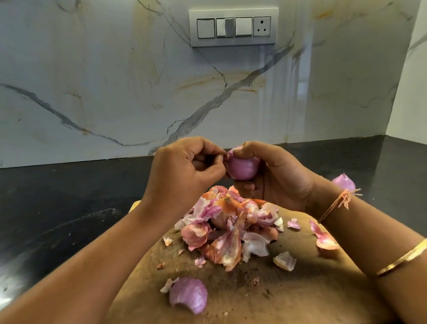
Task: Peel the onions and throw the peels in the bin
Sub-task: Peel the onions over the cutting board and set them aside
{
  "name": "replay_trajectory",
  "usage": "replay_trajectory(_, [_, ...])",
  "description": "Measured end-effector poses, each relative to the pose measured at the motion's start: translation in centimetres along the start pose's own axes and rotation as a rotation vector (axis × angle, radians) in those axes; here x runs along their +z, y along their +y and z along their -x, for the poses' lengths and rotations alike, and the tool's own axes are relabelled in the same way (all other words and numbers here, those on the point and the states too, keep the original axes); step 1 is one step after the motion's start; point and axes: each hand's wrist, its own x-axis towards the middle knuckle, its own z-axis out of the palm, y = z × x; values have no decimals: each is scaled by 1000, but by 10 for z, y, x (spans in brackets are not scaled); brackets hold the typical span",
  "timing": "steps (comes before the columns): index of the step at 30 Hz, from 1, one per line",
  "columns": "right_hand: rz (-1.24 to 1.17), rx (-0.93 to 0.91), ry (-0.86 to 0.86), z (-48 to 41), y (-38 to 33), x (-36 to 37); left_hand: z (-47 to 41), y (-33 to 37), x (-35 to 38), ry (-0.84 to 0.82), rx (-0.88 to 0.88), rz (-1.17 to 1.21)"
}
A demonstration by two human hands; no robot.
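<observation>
Gripped firmly in the right hand (pixel 281 181): one onion (pixel 243 167), fingers curled round it, thumb on top, raised just above the far edge of the cutting board (pixel 309 291), probably to keep it steady and to let scraps drop onto the wood. Pinched between thumb and fingertips of the left hand (pixel 183 170): a bit of skin at the onion's left side, most likely for pulling off a layer. Mostly bare and glossy purple, so judged close to done with this bulb.

Heaped at the middle of the board: one pile of peels (pixel 224 229), kept together presumably for a single scoop to the bin. Apart from it, close to the board's near edge: one big cupped peel (pixel 188 296). Toward the right edge: about four smaller loose scraps. Off the board, on the black counter (pixel 51 204) just past its right edge: one purple piece (pixel 344 182), peel or onion part impossible to tell.

Counted: two hands, one onion in hand, no other whole onion in view, one board, one pile. No bin in view, so disposal judged not yet done.
</observation>
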Motion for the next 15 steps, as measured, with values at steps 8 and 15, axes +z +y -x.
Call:
replay_trajectory(8, [16, -17, 8, 4, -6, 2, -2, -14, 0, 13, -92, -15])
replay_trajectory(15, [727, -6, 160, 1, -6, -13, -4, -28, -11, -71, -54, -288])
